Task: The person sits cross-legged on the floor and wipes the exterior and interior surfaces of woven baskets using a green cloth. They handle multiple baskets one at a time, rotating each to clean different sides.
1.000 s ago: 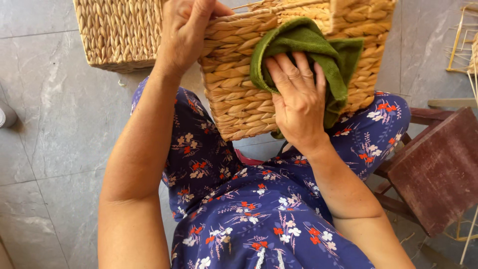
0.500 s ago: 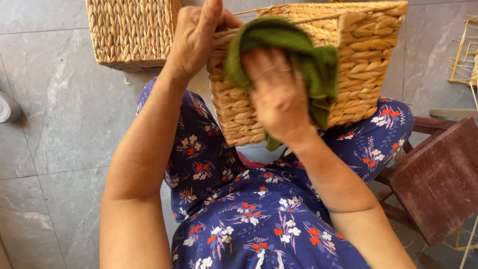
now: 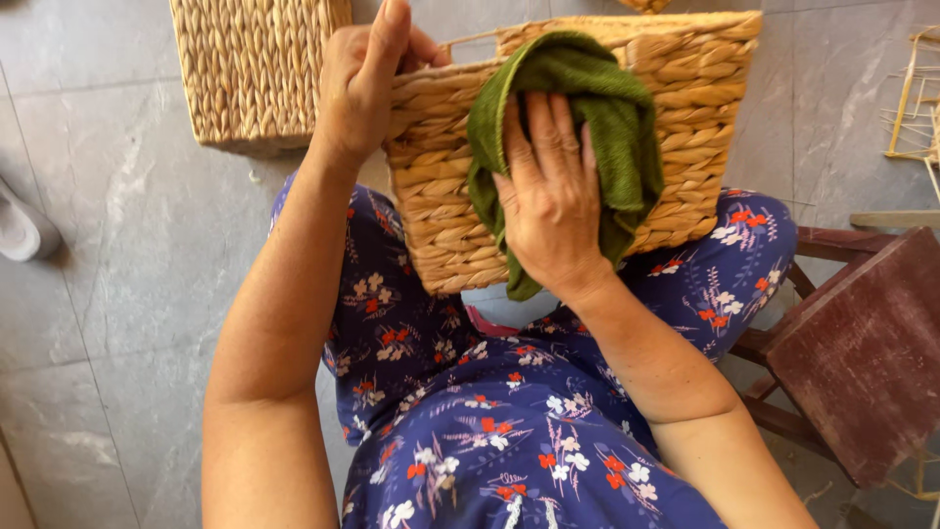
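Observation:
A woven straw basket (image 3: 705,147) rests on my lap, its side wall facing me. My left hand (image 3: 367,78) grips the basket's upper left rim, thumb raised. My right hand (image 3: 548,196) lies flat on a green cloth (image 3: 617,108) and presses it against the basket's side wall. The cloth is bunched around my fingers and hangs down below my palm. I sit in a blue dress with red and white flowers.
A second woven basket (image 3: 255,69) stands on the grey tiled floor (image 3: 127,245) at the upper left. A dark red wooden stool (image 3: 862,343) is at my right. Loose straw strips (image 3: 916,88) lie at the far right. A light shoe (image 3: 20,230) sits at the left edge.
My right hand has slid the green cloth over the basket's side, first to the left, then back toward the middle. My left hand has kept its grip on the rim.

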`<control>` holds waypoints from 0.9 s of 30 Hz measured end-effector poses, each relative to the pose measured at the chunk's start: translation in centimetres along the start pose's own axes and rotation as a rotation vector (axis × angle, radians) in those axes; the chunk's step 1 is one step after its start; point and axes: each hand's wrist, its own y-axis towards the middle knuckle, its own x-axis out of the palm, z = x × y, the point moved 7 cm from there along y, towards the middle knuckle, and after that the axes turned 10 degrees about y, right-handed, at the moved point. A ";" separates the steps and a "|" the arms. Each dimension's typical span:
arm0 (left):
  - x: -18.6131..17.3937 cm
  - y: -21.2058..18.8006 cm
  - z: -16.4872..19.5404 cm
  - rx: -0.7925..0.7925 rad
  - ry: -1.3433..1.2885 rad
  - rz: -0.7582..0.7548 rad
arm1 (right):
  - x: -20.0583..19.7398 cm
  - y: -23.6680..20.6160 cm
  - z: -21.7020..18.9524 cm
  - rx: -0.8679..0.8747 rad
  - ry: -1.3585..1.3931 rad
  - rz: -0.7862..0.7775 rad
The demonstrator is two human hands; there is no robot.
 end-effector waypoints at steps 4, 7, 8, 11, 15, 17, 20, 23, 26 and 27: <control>0.1 -0.3 -0.7 -0.031 -0.041 0.009 | 0.7 -0.3 -2.2 -0.048 -0.018 0.005; 0.1 0.4 -1.2 -0.054 -0.050 0.029 | 2.2 -0.7 -5.4 -0.126 0.013 -0.062; 0.1 0.5 -1.7 -0.107 -0.080 0.024 | 2.1 -0.6 -6.4 -0.169 0.062 -0.026; -0.2 0.9 -1.3 -0.054 -0.061 0.026 | 1.8 -0.3 -8.0 -0.261 0.207 -0.030; -0.1 0.9 -1.3 -0.108 -0.048 0.005 | 0.2 0.3 -7.1 -0.357 0.239 -0.057; 0.0 0.8 -1.2 -0.149 -0.043 0.006 | -0.7 0.3 -5.4 -0.303 0.225 -0.044; 0.0 1.0 -0.2 -0.092 0.048 0.007 | -2.3 -0.3 -2.9 -0.246 0.180 0.008; 0.1 1.0 -0.1 -0.156 -0.024 -0.007 | -2.8 -1.3 -1.5 -0.197 0.115 0.045; 0.1 1.3 0.6 -0.105 -0.013 -0.006 | -2.1 -1.5 -2.0 -0.230 0.065 0.063; 0.0 1.4 0.6 -0.108 -0.005 0.003 | -1.6 -1.4 -2.6 -0.242 0.061 0.061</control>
